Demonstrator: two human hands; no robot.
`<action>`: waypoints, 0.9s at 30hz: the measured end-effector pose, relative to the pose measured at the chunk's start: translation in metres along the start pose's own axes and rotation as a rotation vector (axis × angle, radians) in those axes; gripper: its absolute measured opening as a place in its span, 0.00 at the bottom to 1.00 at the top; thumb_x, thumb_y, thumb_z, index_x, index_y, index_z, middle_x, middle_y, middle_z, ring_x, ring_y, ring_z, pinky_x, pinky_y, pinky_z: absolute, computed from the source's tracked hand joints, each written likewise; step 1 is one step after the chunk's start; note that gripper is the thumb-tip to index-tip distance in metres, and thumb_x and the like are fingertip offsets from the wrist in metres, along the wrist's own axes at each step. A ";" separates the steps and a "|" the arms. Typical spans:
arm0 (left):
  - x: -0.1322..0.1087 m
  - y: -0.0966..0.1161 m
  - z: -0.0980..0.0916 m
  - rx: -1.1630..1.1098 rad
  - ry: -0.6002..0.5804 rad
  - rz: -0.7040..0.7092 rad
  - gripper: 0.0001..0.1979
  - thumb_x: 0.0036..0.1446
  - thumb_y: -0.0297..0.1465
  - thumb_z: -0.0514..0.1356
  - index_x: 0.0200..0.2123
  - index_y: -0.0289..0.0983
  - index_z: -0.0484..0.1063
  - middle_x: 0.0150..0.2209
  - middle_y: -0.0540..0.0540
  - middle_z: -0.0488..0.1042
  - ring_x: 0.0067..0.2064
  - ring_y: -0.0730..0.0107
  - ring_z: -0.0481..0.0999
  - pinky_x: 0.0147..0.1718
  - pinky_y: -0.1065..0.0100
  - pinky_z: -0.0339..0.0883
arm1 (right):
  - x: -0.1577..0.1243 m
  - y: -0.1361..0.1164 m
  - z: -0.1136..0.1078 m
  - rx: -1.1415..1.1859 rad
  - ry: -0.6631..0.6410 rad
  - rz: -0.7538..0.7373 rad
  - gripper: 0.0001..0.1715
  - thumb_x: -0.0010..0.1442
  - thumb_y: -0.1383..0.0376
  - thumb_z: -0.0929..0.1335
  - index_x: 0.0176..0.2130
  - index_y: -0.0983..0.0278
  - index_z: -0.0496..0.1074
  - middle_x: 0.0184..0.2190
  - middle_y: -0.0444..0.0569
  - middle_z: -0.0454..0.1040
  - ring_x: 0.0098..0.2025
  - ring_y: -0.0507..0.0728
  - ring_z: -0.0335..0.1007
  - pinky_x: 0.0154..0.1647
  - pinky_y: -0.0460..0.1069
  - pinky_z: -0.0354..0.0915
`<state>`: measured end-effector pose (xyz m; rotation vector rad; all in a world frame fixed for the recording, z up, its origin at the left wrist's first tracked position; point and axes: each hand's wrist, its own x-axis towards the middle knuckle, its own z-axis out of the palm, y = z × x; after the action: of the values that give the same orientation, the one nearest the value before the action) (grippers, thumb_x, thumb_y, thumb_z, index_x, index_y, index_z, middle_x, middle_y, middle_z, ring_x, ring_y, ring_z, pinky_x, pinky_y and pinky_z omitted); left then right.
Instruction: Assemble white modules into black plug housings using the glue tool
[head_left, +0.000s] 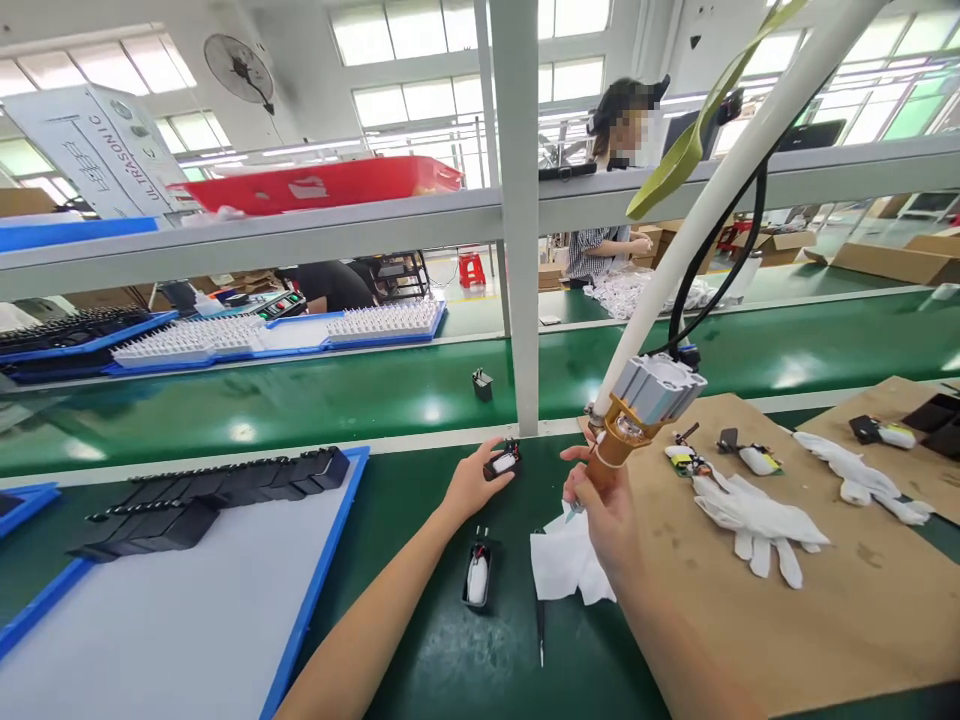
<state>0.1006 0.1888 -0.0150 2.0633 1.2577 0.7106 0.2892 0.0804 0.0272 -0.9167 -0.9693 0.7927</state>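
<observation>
My left hand (478, 480) grips a small black plug adapter housing (504, 460) that lies open, with a white part and red wire inside. In my right hand (611, 515) is a dispensing gun (611, 455), with an orange-brown body, a silver block on top and a thin tip pointing down. Its tip is apart from the housing. Another open adapter housing (477, 578), also with a white part inside, lies on the green bench below my left hand. White cloth (566, 562) and tweezers (541, 635) lie below my right hand.
A blue-edged tray (210, 620) with rows of black housings stands left. Brown cardboard (825, 640) at right bears white gloves (757, 520) and circuit parts (757, 458). One adapter (482, 384) sits on the green conveyor (360, 385). A co-worker (611, 235) is beyond the post (517, 300).
</observation>
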 end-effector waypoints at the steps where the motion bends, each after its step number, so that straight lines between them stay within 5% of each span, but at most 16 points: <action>1: 0.005 -0.001 0.000 -0.005 -0.023 0.010 0.32 0.51 0.38 0.65 0.59 0.44 0.62 0.49 0.47 0.78 0.36 0.66 0.79 0.43 0.63 0.72 | 0.000 0.000 0.000 -0.004 0.002 -0.003 0.13 0.60 0.58 0.68 0.44 0.57 0.64 0.40 0.45 0.72 0.24 0.47 0.64 0.26 0.47 0.64; 5: 0.039 -0.020 -0.018 0.015 0.024 -0.033 0.29 0.54 0.44 0.61 0.58 0.42 0.64 0.45 0.46 0.79 0.38 0.65 0.79 0.45 0.62 0.72 | 0.000 0.001 -0.001 -0.006 -0.006 -0.001 0.12 0.61 0.57 0.67 0.42 0.58 0.64 0.40 0.45 0.72 0.24 0.47 0.65 0.28 0.48 0.66; 12: 0.130 -0.059 -0.058 0.165 0.317 -0.257 0.40 0.52 0.39 0.64 0.63 0.29 0.52 0.63 0.26 0.59 0.56 0.52 0.71 0.55 0.56 0.62 | -0.004 0.006 -0.001 -0.004 -0.052 -0.001 0.11 0.62 0.57 0.67 0.43 0.59 0.66 0.37 0.46 0.72 0.24 0.49 0.65 0.25 0.48 0.65; 17: 0.155 -0.056 -0.070 0.210 0.294 -0.301 0.30 0.50 0.38 0.66 0.54 0.33 0.64 0.53 0.32 0.73 0.53 0.53 0.73 0.50 0.59 0.66 | -0.005 0.007 0.000 0.028 -0.055 0.005 0.11 0.61 0.57 0.67 0.42 0.58 0.67 0.36 0.46 0.71 0.24 0.49 0.64 0.23 0.48 0.65; 22: 0.129 -0.036 -0.101 0.257 0.235 -0.268 0.25 0.48 0.38 0.67 0.49 0.35 0.69 0.49 0.37 0.77 0.46 0.57 0.78 0.47 0.62 0.68 | -0.003 0.004 0.001 0.058 -0.049 0.016 0.11 0.61 0.58 0.68 0.42 0.58 0.65 0.37 0.44 0.72 0.24 0.48 0.64 0.24 0.47 0.64; 27: 0.032 0.008 -0.147 0.267 0.128 -0.193 0.33 0.44 0.45 0.68 0.53 0.41 0.69 0.41 0.46 0.79 0.44 0.59 0.78 0.46 0.64 0.70 | -0.002 -0.001 0.002 0.097 -0.039 0.022 0.11 0.60 0.60 0.68 0.41 0.58 0.62 0.36 0.43 0.73 0.22 0.47 0.64 0.23 0.46 0.63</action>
<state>0.0135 0.2476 0.0933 2.0912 1.6773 0.6205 0.2870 0.0785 0.0277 -0.8322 -0.9483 0.8717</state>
